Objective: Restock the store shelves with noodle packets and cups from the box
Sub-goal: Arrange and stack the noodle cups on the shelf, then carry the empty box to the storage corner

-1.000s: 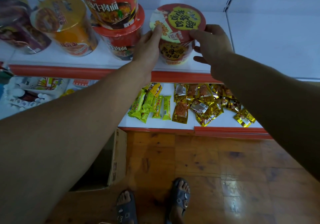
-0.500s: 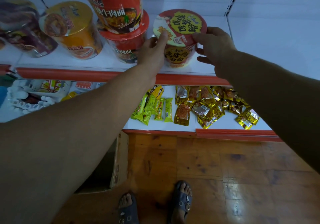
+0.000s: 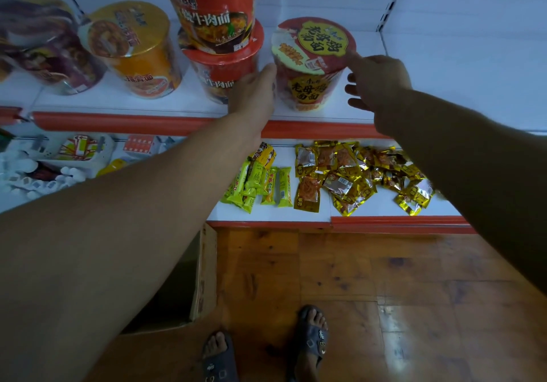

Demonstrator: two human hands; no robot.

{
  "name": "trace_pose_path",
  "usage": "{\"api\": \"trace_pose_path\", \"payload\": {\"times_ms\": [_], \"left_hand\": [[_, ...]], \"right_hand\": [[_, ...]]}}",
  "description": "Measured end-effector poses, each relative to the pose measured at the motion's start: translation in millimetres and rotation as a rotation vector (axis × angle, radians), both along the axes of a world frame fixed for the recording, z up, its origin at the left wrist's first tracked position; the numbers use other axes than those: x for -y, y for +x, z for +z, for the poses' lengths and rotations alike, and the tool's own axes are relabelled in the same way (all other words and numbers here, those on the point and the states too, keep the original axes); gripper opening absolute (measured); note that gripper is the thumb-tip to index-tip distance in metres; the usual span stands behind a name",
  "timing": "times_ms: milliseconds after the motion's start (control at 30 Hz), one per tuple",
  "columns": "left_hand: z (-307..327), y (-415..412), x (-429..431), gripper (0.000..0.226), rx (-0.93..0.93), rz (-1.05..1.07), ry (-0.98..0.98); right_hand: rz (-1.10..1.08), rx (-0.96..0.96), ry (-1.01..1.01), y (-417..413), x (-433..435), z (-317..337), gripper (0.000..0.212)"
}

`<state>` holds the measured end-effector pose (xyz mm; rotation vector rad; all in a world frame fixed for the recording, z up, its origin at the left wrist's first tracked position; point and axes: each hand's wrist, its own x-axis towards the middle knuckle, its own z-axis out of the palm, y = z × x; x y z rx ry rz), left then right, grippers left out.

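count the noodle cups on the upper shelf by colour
red: 3 (upper stacked red cup, lower stacked red cup, red cup with the yellow-labelled lid)
orange: 1 (orange cup)
purple: 1 (purple cup, blurred at the frame edge, so there may be more)
total: 5

Outstretched left hand (image 3: 254,93), right hand (image 3: 380,83)

Noodle cup (image 3: 310,85) on upper shelf (image 3: 118,121), stacked cups (image 3: 219,41) left of it, snack packets (image 3: 340,180) on shelf below (image 3: 399,221)
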<state>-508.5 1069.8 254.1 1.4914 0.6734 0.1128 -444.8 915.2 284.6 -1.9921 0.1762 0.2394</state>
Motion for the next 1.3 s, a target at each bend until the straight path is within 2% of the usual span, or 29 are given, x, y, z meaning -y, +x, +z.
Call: {"api": "trace_pose_path", "payload": {"times_ms": [67,167,233,300,467,567,667,733,867,967,1167,1267,1300], "left_hand": [[2.6,-12.4,-6.3,0.016,0.012,-0.014,-0.021],[4.0,-34.0,-18.5,0.016,0.016,-0.054,-0.016],[2.1,-51.1,-33.8,0.013,-0.02,-0.083,-0.004],[-1.6,-71.3,-49.8,0.011,-0.09,-0.125,-0.006],[-22.5,-142.7,-96.9,0.015,-0.295,-0.169,0.071],[-44.1,-190.3,-123.9,0.018,-0.43,-0.149,0.067],[-67.4,-235.3,-155.0,0.016,-0.526,-0.089,0.099],[-87.3,-261.1,-176.1,0.017,-0.586,-0.088,0.1],[-121.4,-314.7,-216.2,0.017,-0.659,-0.039,0.063],[-156.6,-342.4,-255.1,0.018,-0.737,-0.048,0.038],[-228.4,-379.3,-338.9,0.025,-0.875,-0.178,0.173],[-260.6,-394.1,-364.3,0.007,-0.934,-0.191,0.252],[-273.7,-398.3,-368.8,0.017,-0.946,-0.174,0.259]], "right_hand": [[-0.019,0.012,-0.025,-9.6,-2.8,2.8,0.056],[-0.048,0.029,-0.107,-33.4,-10.2,3.4,0.038],[-0.028,0.009,-0.161,-59.3,-24.1,0.2,0.022],[0.006,-0.008,-0.228,-85.6,-42.4,-10.4,0.016],[0.269,-0.04,-0.322,-147.3,-100.2,-38.1,0.014],[0.409,-0.056,-0.382,-170.0,-134.6,-61.7,0.025],[0.482,-0.102,-0.372,-197.4,-165.3,-87.3,0.016],[0.516,-0.133,-0.388,-215.3,-184.1,-108.4,0.019],[0.518,-0.221,-0.398,-251.4,-218.5,-147.9,0.02],[0.495,-0.292,-0.452,-271.7,-244.7,-177.0,0.012],[0.438,-0.379,-0.592,-299.2,-301.7,-249.9,0.007],[0.387,-0.414,-0.61,-312.0,-307.9,-297.0,0.006],[0.373,-0.441,-0.632,-316.3,-308.5,-311.3,0.009]]}}
